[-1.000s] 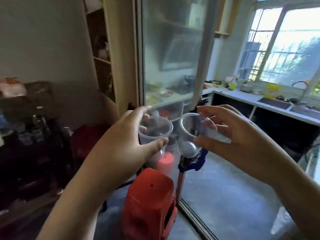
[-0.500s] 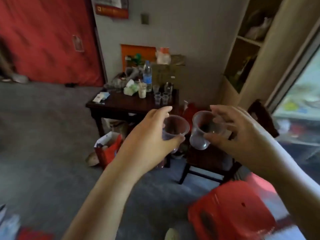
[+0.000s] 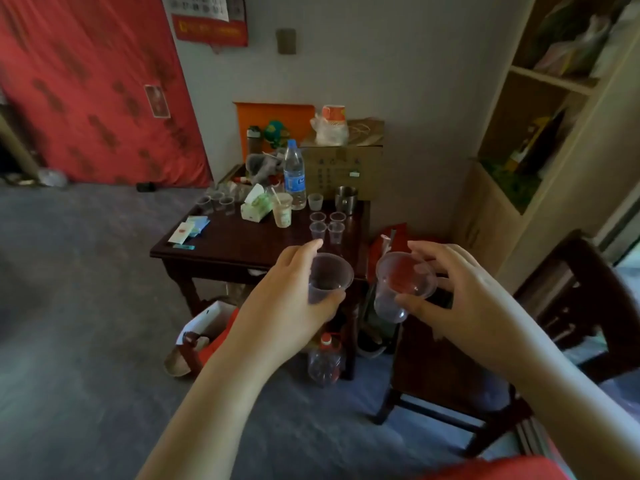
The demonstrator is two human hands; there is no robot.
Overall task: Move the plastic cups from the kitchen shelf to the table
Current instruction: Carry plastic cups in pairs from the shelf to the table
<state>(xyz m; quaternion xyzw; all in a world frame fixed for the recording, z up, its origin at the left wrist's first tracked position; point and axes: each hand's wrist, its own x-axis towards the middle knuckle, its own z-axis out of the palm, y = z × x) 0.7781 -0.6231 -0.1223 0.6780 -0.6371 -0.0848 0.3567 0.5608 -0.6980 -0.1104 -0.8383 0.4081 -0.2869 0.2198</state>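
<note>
My left hand [image 3: 284, 306] grips a clear plastic cup [image 3: 327, 277] around its side, held upright. My right hand [image 3: 460, 299] holds a second clear plastic cup [image 3: 398, 289] by its rim, tilted toward me. Both hands are in the air in front of the near edge of a dark wooden table [image 3: 242, 247]. Several more clear cups [image 3: 327, 225] stand grouped on the table's right side, and others [image 3: 216, 200] sit at its far left.
On the table stand a water bottle [image 3: 295, 173], a tissue box [image 3: 256, 204], a metal mug [image 3: 345, 199] and a cardboard box [image 3: 343, 168]. A dark wooden chair [image 3: 554, 306] is at the right, a plastic bottle [image 3: 325, 362] under the table, a shelf unit [image 3: 540, 133] by the wall.
My view has swung from the kitchen doorway to the room with the table, and the table is now closer. Both hands still hold their cups, now slightly farther apart.
</note>
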